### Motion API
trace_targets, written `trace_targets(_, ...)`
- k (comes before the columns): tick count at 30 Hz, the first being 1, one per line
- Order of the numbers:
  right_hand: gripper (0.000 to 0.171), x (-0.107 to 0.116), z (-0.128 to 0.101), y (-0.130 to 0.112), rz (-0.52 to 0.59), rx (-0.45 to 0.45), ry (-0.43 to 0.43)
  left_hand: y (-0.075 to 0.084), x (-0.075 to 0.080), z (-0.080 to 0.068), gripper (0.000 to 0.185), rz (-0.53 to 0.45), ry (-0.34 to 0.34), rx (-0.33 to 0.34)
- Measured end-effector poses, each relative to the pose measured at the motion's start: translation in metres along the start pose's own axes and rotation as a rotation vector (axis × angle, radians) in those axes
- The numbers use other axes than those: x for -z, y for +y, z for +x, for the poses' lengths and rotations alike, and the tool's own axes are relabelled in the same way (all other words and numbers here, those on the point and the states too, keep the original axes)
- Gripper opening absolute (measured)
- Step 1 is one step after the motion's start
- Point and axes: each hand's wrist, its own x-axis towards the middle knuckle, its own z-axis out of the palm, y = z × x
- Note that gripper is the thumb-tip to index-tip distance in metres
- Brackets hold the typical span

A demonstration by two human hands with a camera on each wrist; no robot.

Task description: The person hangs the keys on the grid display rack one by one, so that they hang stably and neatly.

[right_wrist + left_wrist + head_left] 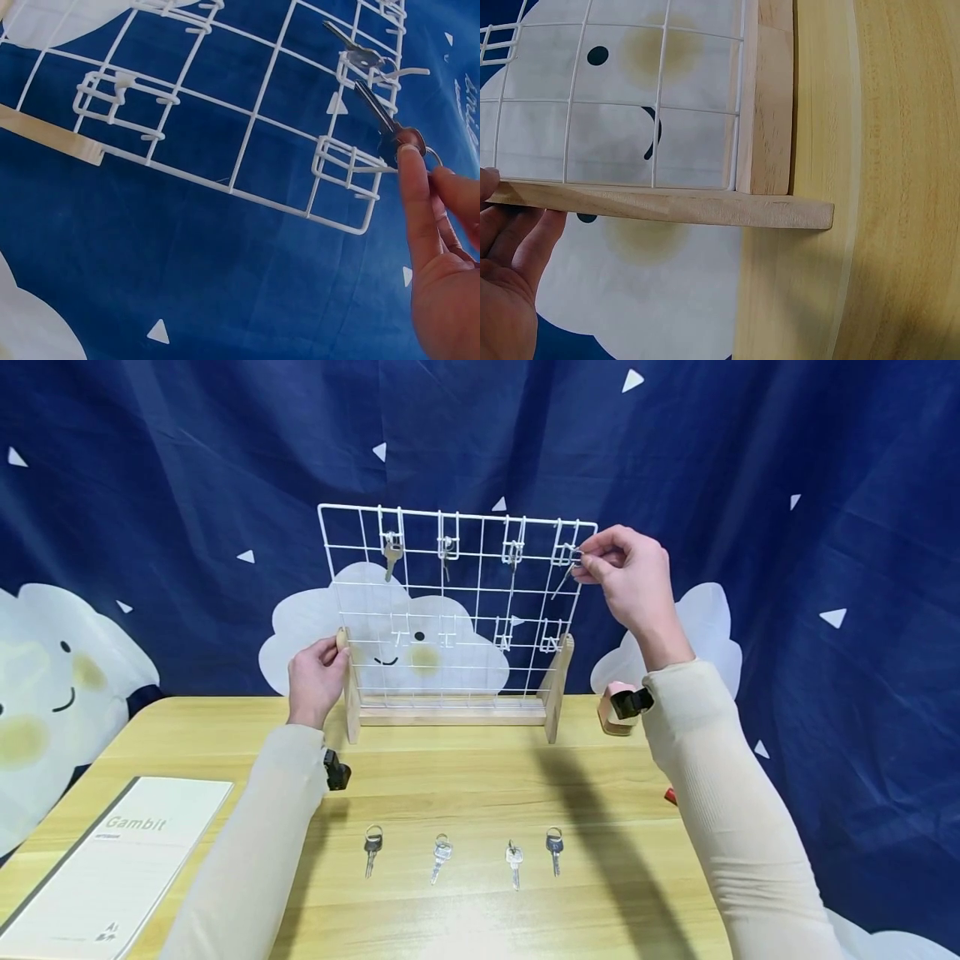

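A white wire grid rack point(457, 602) stands on a wooden base at the back of the table. My left hand point(330, 656) holds its left wooden post point(350, 693); in the left wrist view the fingers point(525, 232) lie against that post point(667, 206). My right hand point(583, 560) pinches the head of a silver key point(564, 578) at the top right hook point(562, 553). Seen from the right wrist, the fingertips point(412, 172) hold the key point(379, 112) just beside the hook point(346, 161). Other keys hang on the top hooks, one at the left point(392, 553).
Several keys point(441, 853) lie in a row on the wooden table point(465, 777) near me. A white booklet point(112, 868) lies at the front left. A pink object point(611, 710) stands right of the rack. A blue cloth backdrop point(150, 485) hangs behind.
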Motion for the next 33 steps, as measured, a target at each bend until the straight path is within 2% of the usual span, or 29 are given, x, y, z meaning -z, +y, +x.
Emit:
trace_targets(4, 0.01, 0.0, 0.005, -0.002, 0.021, -0.02, 0.009, 0.0, 0.0, 0.0, 0.035, -0.001, -0.002, 0.0)
trace_targets(12, 0.012, 0.001, 0.012, -0.001, -0.024, -0.089, 0.005, -0.001, -0.001, 0.001, 0.035, 0.001, 0.003, -0.028)
trace_targets(22, 0.011, -0.002, 0.013, 0.012, -0.031, -0.097, -0.013, 0.001, 0.001, 0.001, 0.034, 0.008, 0.008, -0.019)
trace_targets(28, 0.015, -0.005, 0.002, 0.025, -0.129, -0.041, -0.008, 0.001, 0.002, 0.001, 0.034, 0.023, 0.009, -0.016)
trace_targets(33, 0.015, -0.015, -0.026, 0.038, -0.179, 0.003, -0.037, 0.0, 0.003, 0.0, 0.036, 0.018, -0.011, 0.0)
